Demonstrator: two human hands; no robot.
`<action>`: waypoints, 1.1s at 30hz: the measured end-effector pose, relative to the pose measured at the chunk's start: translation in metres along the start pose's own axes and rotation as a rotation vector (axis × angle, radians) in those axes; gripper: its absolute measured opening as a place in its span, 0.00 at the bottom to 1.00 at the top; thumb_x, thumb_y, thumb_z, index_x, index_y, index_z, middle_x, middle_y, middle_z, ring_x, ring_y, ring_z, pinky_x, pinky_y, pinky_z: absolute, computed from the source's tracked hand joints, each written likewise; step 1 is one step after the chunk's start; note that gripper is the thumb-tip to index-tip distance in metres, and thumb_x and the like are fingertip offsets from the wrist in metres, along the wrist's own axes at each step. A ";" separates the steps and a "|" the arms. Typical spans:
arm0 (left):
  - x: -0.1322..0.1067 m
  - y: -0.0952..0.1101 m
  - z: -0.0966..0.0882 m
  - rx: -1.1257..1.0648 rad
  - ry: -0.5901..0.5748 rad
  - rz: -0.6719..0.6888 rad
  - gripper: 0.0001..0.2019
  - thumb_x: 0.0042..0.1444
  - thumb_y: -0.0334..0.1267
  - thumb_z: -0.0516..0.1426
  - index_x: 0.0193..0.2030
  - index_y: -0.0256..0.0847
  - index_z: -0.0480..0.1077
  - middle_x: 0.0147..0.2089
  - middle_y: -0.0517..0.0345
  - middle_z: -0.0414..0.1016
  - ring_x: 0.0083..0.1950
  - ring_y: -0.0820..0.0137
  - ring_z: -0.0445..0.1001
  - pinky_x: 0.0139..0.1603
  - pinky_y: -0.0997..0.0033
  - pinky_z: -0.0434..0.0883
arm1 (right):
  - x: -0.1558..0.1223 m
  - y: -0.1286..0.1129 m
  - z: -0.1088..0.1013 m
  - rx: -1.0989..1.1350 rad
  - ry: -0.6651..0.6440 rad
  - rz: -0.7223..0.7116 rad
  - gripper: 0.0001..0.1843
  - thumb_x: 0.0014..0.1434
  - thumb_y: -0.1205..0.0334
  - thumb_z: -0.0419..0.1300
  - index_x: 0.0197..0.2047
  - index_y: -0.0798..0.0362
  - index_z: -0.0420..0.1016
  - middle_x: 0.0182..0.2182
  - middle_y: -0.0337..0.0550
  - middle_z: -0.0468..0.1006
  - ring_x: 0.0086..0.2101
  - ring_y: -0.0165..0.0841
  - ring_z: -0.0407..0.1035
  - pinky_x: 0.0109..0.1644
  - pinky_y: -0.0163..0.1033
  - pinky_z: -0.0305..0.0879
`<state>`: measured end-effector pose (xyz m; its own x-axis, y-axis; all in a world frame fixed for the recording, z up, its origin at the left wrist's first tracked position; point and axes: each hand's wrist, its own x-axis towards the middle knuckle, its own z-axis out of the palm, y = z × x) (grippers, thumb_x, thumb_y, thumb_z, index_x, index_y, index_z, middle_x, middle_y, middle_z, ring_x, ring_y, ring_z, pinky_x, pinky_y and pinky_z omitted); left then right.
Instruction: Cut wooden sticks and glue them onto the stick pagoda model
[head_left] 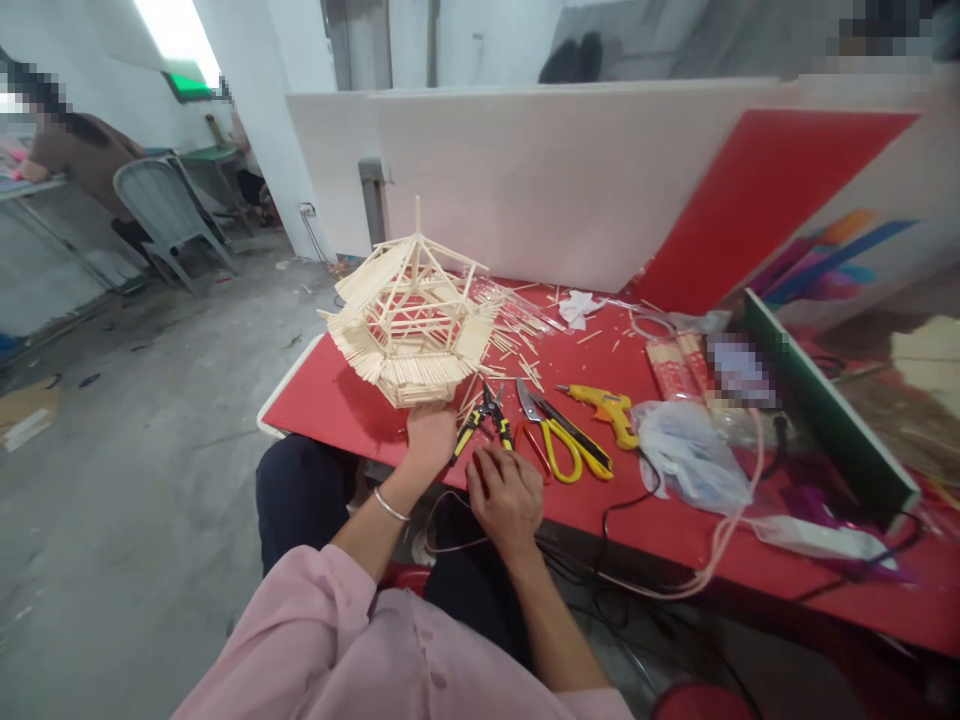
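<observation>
A pavilion model built of thin wooden sticks (420, 330) is at the table's left part, with an open frame roof, a centre spike and slatted skirts. Under its near edge is my left hand (431, 435), gripping the base; the model hides the fingertips. My right hand (506, 495) is at the table's front edge with curled fingers, close to the handles of black-and-yellow pliers (484, 420). Whatever it may hold is hidden. Beside the pliers lie yellow-handled scissors (555, 440), a utility knife (581, 438) and a yellow glue gun (607, 408).
Loose sticks (525, 345) and a crumpled tissue (579, 308) litter the red table (330, 395). Farther right are a plastic bag (690, 455), stick packs (675, 368), a pink cable (724, 555) and a green board (825, 410). A person (90, 155) sits at the far left.
</observation>
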<state>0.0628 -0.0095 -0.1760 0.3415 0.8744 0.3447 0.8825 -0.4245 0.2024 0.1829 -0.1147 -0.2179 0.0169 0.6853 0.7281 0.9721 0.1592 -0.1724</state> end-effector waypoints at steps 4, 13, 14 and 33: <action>-0.011 -0.006 -0.001 -0.112 0.051 -0.013 0.08 0.59 0.33 0.57 0.32 0.39 0.78 0.37 0.46 0.80 0.40 0.59 0.77 0.41 0.62 0.70 | 0.006 0.002 -0.009 0.094 -0.011 0.073 0.14 0.60 0.58 0.62 0.49 0.51 0.77 0.46 0.47 0.80 0.48 0.42 0.70 0.55 0.49 0.63; -0.024 -0.026 0.008 -0.412 0.206 0.005 0.11 0.60 0.31 0.55 0.43 0.43 0.79 0.46 0.49 0.80 0.49 0.59 0.74 0.52 0.57 0.70 | 0.037 -0.012 -0.008 0.119 -0.258 0.045 0.14 0.63 0.55 0.58 0.50 0.44 0.79 0.54 0.46 0.75 0.56 0.43 0.63 0.60 0.53 0.57; -0.023 -0.026 0.008 -0.402 0.169 0.033 0.12 0.59 0.30 0.55 0.44 0.44 0.79 0.48 0.49 0.79 0.51 0.58 0.74 0.53 0.55 0.69 | 0.037 -0.014 -0.004 0.091 -0.275 0.048 0.15 0.63 0.54 0.57 0.51 0.43 0.79 0.55 0.47 0.74 0.57 0.45 0.61 0.61 0.55 0.57; -0.026 -0.023 0.006 -0.372 0.164 0.036 0.06 0.58 0.34 0.58 0.35 0.43 0.78 0.44 0.51 0.81 0.49 0.57 0.74 0.51 0.55 0.67 | 0.046 -0.005 -0.015 0.262 -0.262 0.178 0.15 0.66 0.57 0.54 0.49 0.49 0.80 0.46 0.47 0.80 0.48 0.36 0.71 0.56 0.44 0.65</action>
<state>0.0353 -0.0212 -0.1953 0.2871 0.8211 0.4933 0.6835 -0.5364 0.4951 0.1827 -0.0946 -0.1739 0.0868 0.8708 0.4839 0.8663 0.1739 -0.4683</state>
